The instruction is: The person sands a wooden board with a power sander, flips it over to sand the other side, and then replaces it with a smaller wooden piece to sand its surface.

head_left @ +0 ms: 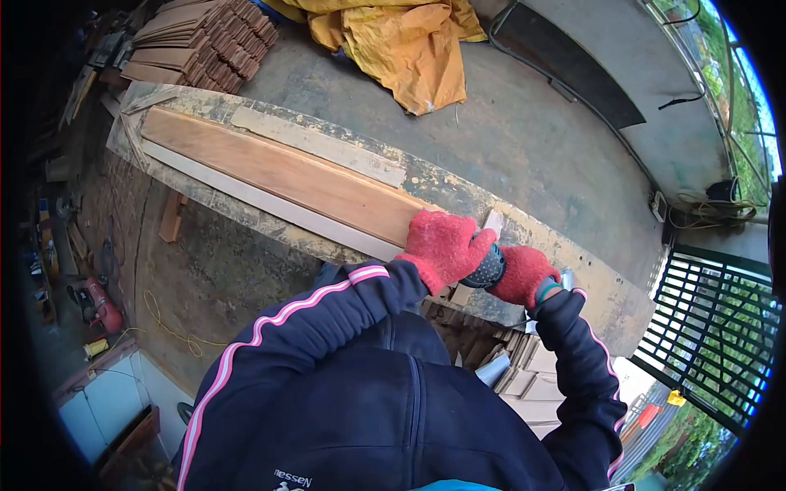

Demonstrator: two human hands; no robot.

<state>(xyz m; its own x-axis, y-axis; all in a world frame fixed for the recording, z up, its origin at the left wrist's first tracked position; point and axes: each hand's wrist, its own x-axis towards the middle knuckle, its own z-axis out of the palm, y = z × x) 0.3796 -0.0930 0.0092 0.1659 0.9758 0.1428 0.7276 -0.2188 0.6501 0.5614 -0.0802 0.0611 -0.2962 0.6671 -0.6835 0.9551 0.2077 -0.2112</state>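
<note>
A long reddish-brown wooden board (303, 176) lies on a worn, paint-spotted workbench (458, 192). My left hand (442, 245), in a red glove, is closed at the board's right end, with its thumb towards the tool. My right hand (526, 276), also gloved in red, wraps round a dark hand-held tool with a dotted casing (488, 269). Both gloves hide most of this tool, so its exact kind does not show. Pale wooden strips (319, 145) lie along both long sides of the board.
Stacked brown boards (192, 45) stand beyond the bench's far left end. A yellow tarp (401, 49) lies on the floor behind. More wood pieces (528, 376) are below my right arm. A green metal gate (704, 319) stands right; a yellow cord (176, 327) lies left.
</note>
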